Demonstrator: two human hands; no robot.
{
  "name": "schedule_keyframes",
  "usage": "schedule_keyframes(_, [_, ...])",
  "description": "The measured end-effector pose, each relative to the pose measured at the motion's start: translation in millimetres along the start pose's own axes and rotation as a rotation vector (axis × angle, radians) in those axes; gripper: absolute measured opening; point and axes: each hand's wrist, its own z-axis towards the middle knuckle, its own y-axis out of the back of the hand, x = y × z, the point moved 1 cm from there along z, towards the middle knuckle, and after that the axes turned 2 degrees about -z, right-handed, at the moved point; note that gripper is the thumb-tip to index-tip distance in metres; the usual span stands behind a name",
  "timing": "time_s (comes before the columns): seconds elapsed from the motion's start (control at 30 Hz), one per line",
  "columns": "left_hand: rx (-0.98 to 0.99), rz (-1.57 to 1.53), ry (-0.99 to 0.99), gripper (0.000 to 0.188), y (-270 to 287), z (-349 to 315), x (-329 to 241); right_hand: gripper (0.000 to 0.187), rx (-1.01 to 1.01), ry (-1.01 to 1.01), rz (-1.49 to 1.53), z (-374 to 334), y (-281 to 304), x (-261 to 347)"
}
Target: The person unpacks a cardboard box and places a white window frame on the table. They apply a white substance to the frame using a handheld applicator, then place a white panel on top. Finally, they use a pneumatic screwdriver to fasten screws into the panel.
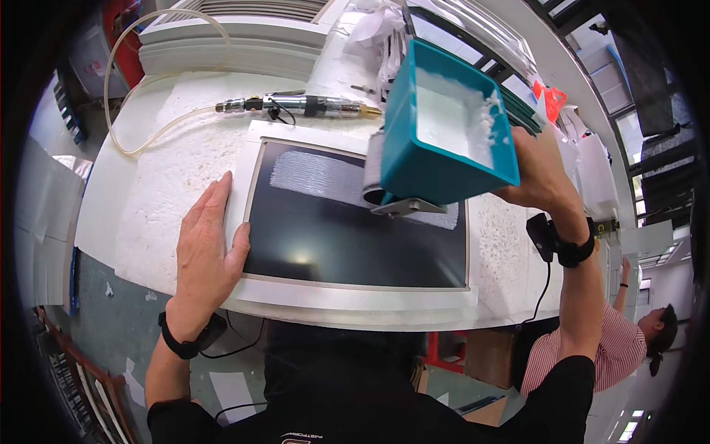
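My right hand (543, 172) grips the far right side of a teal glue roller (451, 166), partly hidden behind its hopper. White glue (452, 118) fills part of the hopper, with some smeared up its inner wall. The roller cylinder at its lower left sits over a dark panel (355, 244) set in a white frame (325, 294). A wet whitish strip of glue (314, 176) runs across the panel's upper part and shows again right of the hopper. My left hand (211, 240) lies on the frame's left edge, fingers stretched out and thumb apart, holding nothing.
Behind the frame lies a metal air tool (303, 106) with a clear hose (111, 96) looping left. Stacked white frames (229, 52) stand at the back left. Papers and a red plastic bag (551, 100) are at the back right. Another person (617, 344) is at the lower right.
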Motion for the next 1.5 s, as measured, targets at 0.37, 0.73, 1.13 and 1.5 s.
schedule_keyframes(0.37, [0.05, 0.002, -0.02, 0.065, 1, 1, -2, 0.024, 0.23, -0.289, -0.028, -149, 3, -44])
schedule_keyframes(0.73, [0.031, -0.078, 0.02, 0.067, 4, -3, 2, 0.021, 0.274, -0.221, 0.009, -116, -20, -30])
schedule_keyframes(1.13, [0.201, -0.246, -0.095, 0.059, 28, 7, 29, 0.02, 0.187, 0.167, 0.114, 19, -76, 79])
schedule_keyframes(1.5, [0.137, -0.202, -0.184, 0.062, 18, 4, 35, 0.019, -0.042, 0.147, 0.245, 55, -90, 87])
